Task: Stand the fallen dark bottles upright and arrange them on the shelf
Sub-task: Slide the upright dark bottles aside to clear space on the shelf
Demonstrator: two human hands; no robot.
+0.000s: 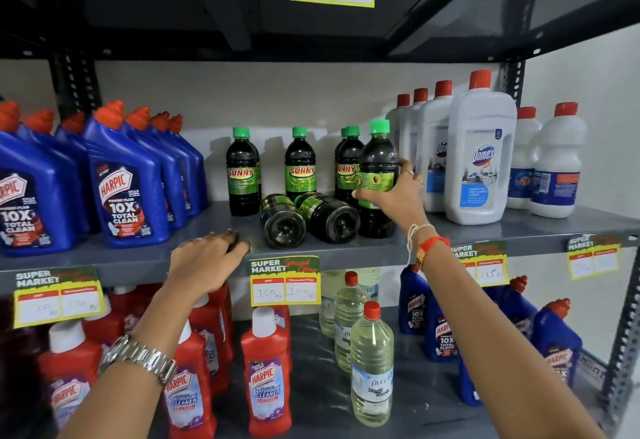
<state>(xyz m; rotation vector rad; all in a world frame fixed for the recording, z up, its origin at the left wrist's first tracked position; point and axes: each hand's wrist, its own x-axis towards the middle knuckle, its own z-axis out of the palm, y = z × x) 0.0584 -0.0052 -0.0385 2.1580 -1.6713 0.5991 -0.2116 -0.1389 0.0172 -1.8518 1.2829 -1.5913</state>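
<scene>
Dark bottles with green caps and green SUNNY labels occupy the middle of the grey shelf [207,227]. Two lie on their sides, bases toward me: the left fallen bottle [282,222] and the right fallen bottle [329,217]. Upright ones stand behind: one at the left [242,172], one in the middle [300,163], and others behind the held one [348,161]. My right hand [394,196] grips an upright dark bottle [378,158] standing at the right of the group. My left hand [207,260] rests flat on the shelf's front edge, fingers apart, holding nothing.
Blue Harpic bottles [126,179] crowd the shelf's left side; white Domex bottles [479,158] stand right of the dark ones. Below are red Harpic cleaners [266,376], clear bottles [372,366] and more blue bottles. Price tags [284,281] hang on the shelf edge.
</scene>
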